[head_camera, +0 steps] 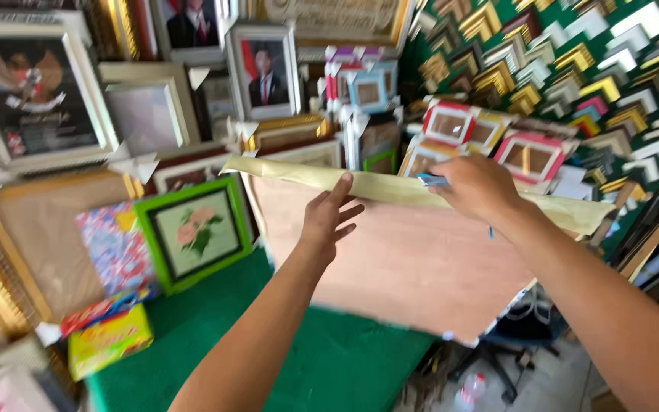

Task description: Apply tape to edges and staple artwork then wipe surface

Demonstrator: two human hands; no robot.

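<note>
Both forearms reach up from the bottom edge toward a large pinkish-brown backing board [413, 259] held upright over the green counter [329, 366]; the left hand [329, 217] lies flat against the board's face just below its top edge, fingers spread and closed on nothing; the right hand [476, 187] rests at the top edge, pinching a small blue tool [432, 180] (its kind is too blurred to tell) against a strip of yellowish tape [390, 183] that runs along the whole top edge and hangs loose past the right corner; the two hands are near each other but apart. On the counter to the left lie a yellow box [108, 342] and a flat parcel in patterned wrapping paper [112, 244], beside a green frame with a flower picture [196, 231] leaning upright. Behind them stand gold and silver picture frames [150, 107], some with portraits; small red and white frames [497, 137] cluster behind the board; farthest off, at upper right, a green wall carries rows of frame corner samples [573, 61].
</note>
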